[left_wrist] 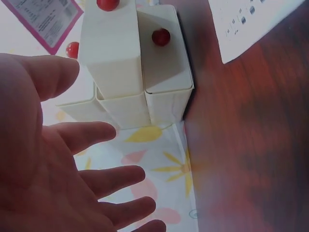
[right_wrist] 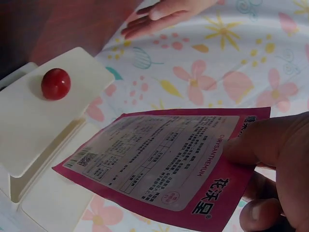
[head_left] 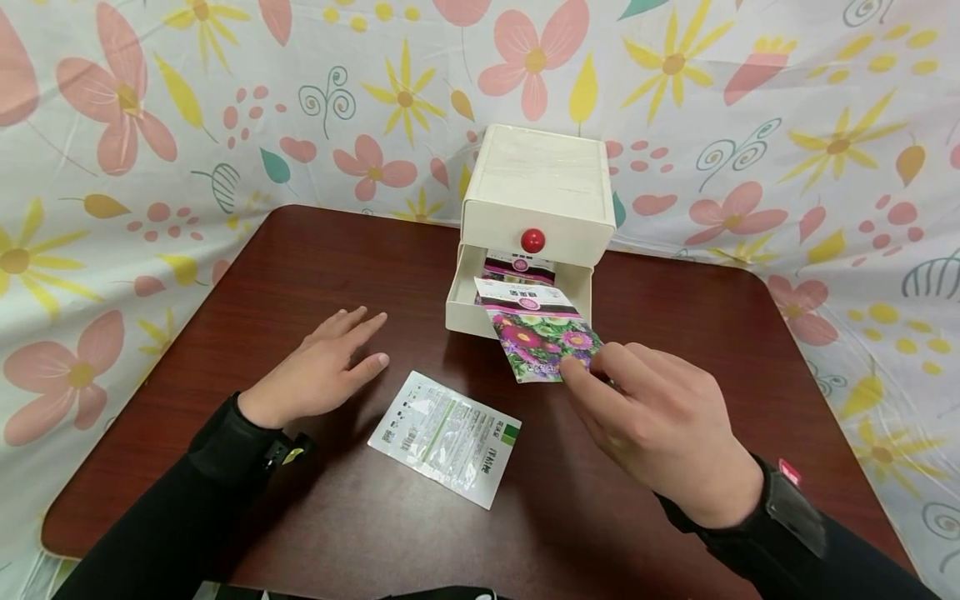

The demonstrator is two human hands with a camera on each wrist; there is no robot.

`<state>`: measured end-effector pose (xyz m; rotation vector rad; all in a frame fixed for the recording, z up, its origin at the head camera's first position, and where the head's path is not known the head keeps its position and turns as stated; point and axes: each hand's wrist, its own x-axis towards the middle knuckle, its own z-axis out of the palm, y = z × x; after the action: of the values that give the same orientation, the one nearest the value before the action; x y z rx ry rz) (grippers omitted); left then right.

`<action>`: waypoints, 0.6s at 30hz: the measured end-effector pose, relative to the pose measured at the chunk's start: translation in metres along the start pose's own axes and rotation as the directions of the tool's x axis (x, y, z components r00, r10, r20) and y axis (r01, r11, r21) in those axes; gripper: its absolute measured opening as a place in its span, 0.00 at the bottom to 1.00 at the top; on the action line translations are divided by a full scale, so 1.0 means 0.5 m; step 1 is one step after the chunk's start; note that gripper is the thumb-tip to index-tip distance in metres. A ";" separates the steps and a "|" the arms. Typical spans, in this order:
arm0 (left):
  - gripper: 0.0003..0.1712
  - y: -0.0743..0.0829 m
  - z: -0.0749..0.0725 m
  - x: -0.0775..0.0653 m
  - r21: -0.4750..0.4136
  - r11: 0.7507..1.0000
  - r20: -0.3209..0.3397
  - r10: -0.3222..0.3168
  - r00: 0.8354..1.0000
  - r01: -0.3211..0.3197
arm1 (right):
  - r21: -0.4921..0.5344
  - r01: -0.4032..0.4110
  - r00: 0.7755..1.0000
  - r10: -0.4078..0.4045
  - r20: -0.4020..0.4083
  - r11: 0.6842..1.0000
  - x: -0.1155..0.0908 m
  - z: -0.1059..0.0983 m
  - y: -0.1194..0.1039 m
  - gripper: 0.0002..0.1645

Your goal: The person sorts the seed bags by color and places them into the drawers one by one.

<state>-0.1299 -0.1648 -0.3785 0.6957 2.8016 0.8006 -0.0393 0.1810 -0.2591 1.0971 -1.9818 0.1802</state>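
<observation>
My right hand [head_left: 660, 417] pinches one corner of a flower seed packet [head_left: 536, 329]. Its front shows pink and purple blooms; the right wrist view shows its magenta back, printed with CHRYSANTHEMUM [right_wrist: 211, 154]. The packet's far end overlaps the pulled-out lower drawer [head_left: 468, 312] of a cream drawer box [head_left: 543, 167]. Inside that drawer lies another packet [head_left: 517, 265] with a similar magenta and black band. My left hand [head_left: 315, 371], fingers spread and holding nothing, is over the table's left side. Between the hands, a silver-white packet [head_left: 450, 437] lies flat, printed side up.
A red knob [head_left: 533, 241] sits on the box's upper drawer front, which overhangs the lower drawer. The box stands at the back of a dark reddish-brown table [head_left: 360, 517] with rounded corners. Behind it hangs a white flower-patterned cloth [head_left: 285, 108].
</observation>
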 end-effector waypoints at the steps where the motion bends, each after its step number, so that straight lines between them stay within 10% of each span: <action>1: 0.38 0.000 -0.001 0.000 0.007 1.000 -0.004 -0.003 1.000 0.003 | -0.004 -0.001 1.000 0.001 0.013 1.000 0.000 0.001 0.001 0.13; 18: 0.38 -0.005 -0.005 -0.004 0.006 1.000 0.003 -0.029 1.000 0.029 | 0.011 -0.045 0.976 0.041 0.212 0.999 -0.029 0.054 0.024 0.13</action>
<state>-0.1298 -0.1689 -0.3776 0.6557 2.8057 0.7854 -0.0609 0.1844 -0.2837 1.1233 -2.1981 0.1054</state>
